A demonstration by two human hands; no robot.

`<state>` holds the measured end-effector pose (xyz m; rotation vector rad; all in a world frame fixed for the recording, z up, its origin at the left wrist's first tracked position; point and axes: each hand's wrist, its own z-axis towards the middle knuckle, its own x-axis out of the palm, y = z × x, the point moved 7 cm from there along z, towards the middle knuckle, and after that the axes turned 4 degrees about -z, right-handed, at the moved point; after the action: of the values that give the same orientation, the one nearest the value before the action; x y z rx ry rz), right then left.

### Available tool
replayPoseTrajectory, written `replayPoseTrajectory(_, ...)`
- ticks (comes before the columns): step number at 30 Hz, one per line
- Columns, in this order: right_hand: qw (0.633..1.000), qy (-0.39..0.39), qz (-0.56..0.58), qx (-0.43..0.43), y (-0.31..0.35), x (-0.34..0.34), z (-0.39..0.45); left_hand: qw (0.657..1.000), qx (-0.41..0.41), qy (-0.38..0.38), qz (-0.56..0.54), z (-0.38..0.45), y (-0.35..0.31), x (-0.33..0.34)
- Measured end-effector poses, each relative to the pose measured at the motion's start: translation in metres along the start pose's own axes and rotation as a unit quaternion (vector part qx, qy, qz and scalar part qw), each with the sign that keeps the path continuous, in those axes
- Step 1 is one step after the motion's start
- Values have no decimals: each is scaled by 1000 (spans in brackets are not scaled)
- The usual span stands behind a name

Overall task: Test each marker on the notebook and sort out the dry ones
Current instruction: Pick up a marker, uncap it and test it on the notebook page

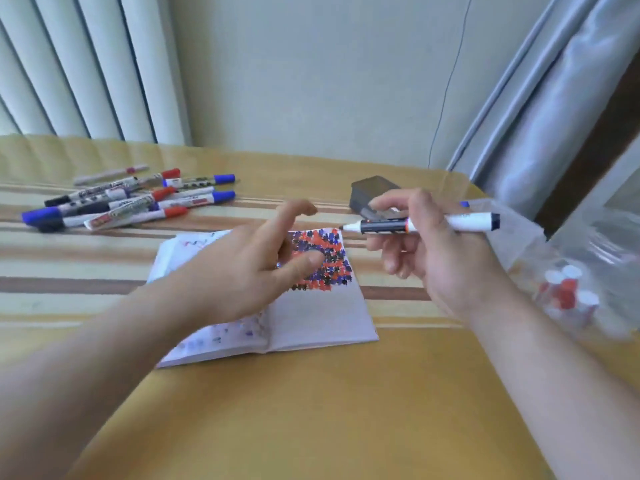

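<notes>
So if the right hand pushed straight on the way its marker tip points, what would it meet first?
Probably the left hand: the marker in the right hand points left at its raised fingers, above the notebook. Depth is unclear, so it might pass behind them.

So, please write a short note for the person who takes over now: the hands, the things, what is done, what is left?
Right hand holds an uncapped marker, tip above the notebook.
Left hand is open over the page, holding nothing.
Page already carries many red, blue and black test marks.
Pile of capped markers lies far left; a plastic bag with more sits right.
Left: test this marker, then sort it. Which pile is dry, I cannot tell.
</notes>
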<state>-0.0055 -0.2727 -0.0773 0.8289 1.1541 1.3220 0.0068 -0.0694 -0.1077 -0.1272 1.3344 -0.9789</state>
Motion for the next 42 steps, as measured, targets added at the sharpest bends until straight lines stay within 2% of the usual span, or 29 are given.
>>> replayPoseTrajectory(3, 997, 18, 10, 79, -49, 7, 17, 996, -32, 17, 81, 0, 22, 22)
replayPoseTrajectory(7, 993, -10, -41, 113, -89, 6, 20, 982, -21, 69, 176, -1, 29, 43)
replayPoseTrajectory(12, 988, 3, -113, 102, -91, 9, 25, 981, -23, 66, 183, 2, 30, 43)
replayPoseTrajectory(17, 979, 13, -145, 140, -96, 13, 25, 980, -30, 62, 188, 2, 31, 43)
replayPoseTrajectory(22, 974, 8, -195, 117, -92, 12, 24, 979, -38, 65, 187, 2, 28, 42)
replayPoseTrajectory(29, 971, -2, -203, 130, -92, 10, 22, 979, -44, 70, 184, 1, 25, 41)
replayPoseTrajectory(34, 978, 17, -157, 139, -92, 12, 22, 997, -31, 11, 76, 1, 33, 33)
replayPoseTrajectory(37, 994, 23, -22, 105, -86, 12, 24, 997, -70, -43, -12, 4, 40, 19)
replayPoseTrajectory(39, 992, 47, 76, 84, -79, 13, 23, 993, -78, -72, -51, 5, 42, 12)
replayPoseTrajectory(42, 980, 101, 139, 99, -78, 17, 22, 993, -73, -67, -71, 4, 39, 12)
